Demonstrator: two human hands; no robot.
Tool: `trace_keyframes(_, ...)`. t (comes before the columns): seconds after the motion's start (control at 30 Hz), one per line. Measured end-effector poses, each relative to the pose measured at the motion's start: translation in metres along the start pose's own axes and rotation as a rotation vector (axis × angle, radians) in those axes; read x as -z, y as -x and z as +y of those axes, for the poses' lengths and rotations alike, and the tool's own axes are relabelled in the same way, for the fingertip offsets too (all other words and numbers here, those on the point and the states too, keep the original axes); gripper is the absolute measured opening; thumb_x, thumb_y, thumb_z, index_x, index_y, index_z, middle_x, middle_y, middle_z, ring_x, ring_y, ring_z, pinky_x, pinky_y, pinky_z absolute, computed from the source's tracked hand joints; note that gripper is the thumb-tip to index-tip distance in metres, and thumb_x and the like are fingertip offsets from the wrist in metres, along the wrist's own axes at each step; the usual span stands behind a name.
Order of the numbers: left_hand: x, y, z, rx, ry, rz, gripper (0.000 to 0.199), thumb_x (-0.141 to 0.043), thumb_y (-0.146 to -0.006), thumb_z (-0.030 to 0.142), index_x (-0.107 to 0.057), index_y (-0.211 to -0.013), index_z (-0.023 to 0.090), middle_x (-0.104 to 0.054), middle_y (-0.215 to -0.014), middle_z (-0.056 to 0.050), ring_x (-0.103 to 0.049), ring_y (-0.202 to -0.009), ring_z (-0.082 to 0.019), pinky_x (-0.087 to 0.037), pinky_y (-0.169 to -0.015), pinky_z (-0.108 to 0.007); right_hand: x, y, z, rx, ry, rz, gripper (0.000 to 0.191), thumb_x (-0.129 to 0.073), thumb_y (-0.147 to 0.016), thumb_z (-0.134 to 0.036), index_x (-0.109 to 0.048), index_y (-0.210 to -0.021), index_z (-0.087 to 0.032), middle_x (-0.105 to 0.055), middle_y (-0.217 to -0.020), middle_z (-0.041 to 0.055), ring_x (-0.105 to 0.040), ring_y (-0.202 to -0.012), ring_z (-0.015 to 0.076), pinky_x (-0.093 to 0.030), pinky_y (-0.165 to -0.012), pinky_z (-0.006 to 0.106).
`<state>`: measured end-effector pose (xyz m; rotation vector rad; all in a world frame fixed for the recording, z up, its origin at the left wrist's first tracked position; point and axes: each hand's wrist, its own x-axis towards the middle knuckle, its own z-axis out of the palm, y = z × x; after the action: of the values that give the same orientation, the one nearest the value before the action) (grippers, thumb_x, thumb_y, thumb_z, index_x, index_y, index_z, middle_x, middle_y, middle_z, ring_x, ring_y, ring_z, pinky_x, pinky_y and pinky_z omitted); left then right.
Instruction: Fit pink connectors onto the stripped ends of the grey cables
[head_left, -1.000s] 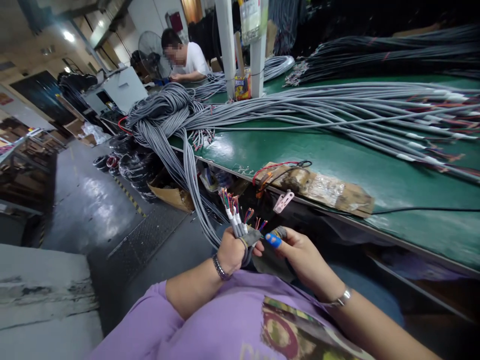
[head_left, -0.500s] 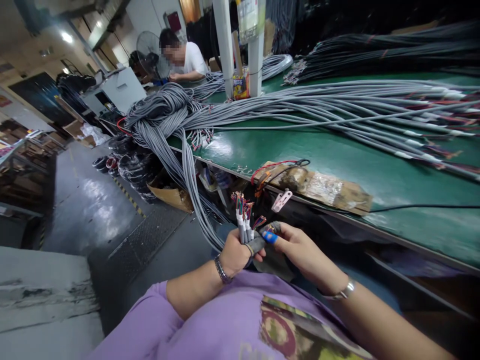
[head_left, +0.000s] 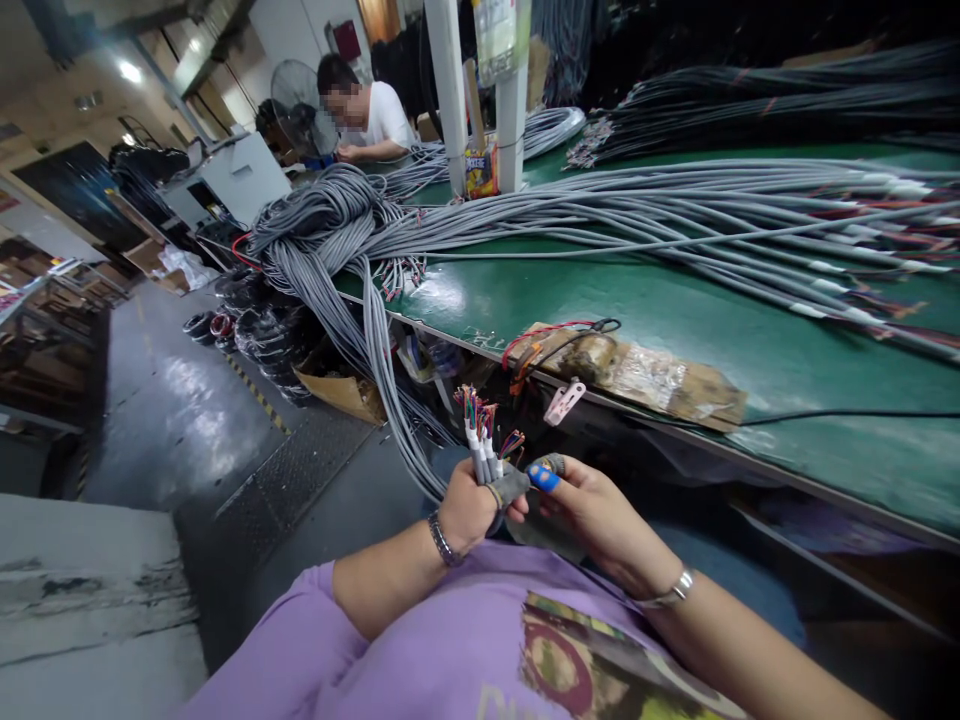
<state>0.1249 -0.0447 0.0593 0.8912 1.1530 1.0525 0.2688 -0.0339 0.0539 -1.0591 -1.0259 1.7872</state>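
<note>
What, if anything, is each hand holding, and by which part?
The left hand grips a bundle of grey cables just below their white-wrapped ends. The right hand is beside it, fingertips together; whether they hold anything cannot be told.

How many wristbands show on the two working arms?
2: a dark wristband behind the left hand, which grips grey cables, and a silver wristband behind the right hand. None seems hidden.
</note>
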Motion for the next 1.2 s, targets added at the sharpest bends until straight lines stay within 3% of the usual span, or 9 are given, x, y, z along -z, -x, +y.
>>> trace_keyframes(0.33,-0.001,0.0,0.004,-0.005,0.093,0.072,0.043,-0.079,-0.06,0.05,-0.063,-0.059,0.01,-0.061,-0.052,-0.005,-0.055,-0.043,-0.011,-0.047,-0.046,-0.024,-0.006,0.002,-0.016,0.043,0.067,0.124,0.044,-0.079,-0.059,-0.057,-0.059,-0.064,-0.018,-0.053,-0.054,-0.0004,-0.041,-0.05,0.0112,-0.033,-0.049,0.027)
trace_keyframes(0.57,-0.006,-0.001,0.008,-0.022,0.151,0.143,0.037,-0.08,-0.058,0.044,-0.064,-0.061,0.01,-0.059,-0.048,-0.003,-0.052,-0.04,-0.009,-0.043,-0.043,-0.02,-0.001,0.006,-0.015,0.058,0.115,0.044,0.042,-0.08,-0.058,-0.054,-0.061,-0.064,-0.018,-0.054,-0.057,-0.0009,-0.042,-0.053,0.0109,-0.034,-0.05,0.025)
trace_keyframes(0.8,-0.006,-0.002,0.017,-0.033,0.119,0.093,0.032,-0.077,-0.06,0.039,-0.063,-0.059,0.01,-0.059,-0.048,-0.003,-0.05,-0.038,-0.008,-0.039,-0.039,-0.018,0.014,0.01,-0.025,0.029,0.163,-0.021,0.044,-0.08,-0.057,-0.056,-0.062,-0.064,-0.017,-0.053,-0.058,-0.0014,-0.042,-0.055,0.0111,-0.036,-0.052,0.025)
trace_keyframes(1.0,-0.006,-0.005,0.028,-0.009,0.163,0.04,0.031,-0.078,-0.058,0.036,-0.061,-0.057,0.01,-0.058,-0.047,-0.003,-0.05,-0.037,-0.009,-0.039,-0.038,-0.02,0.034,0.003,-0.027,-0.008,-0.012,0.062,0.046,-0.074,-0.065,-0.06,-0.066,-0.077,-0.017,-0.059,-0.068,0.0014,-0.045,-0.055,0.0099,-0.043,-0.056,0.027)
trace_keyframes(1.2,-0.009,-0.006,0.027,0.003,0.134,0.026,0.034,-0.08,-0.057,0.038,-0.06,-0.057,0.011,-0.056,-0.046,-0.002,-0.049,-0.038,-0.008,-0.04,-0.039,-0.019,0.022,0.0,-0.037,-0.07,-0.061,0.006,0.042,-0.082,-0.058,-0.051,-0.067,-0.078,-0.017,-0.058,-0.067,-0.0009,-0.047,-0.057,0.0091,-0.042,-0.057,0.025)
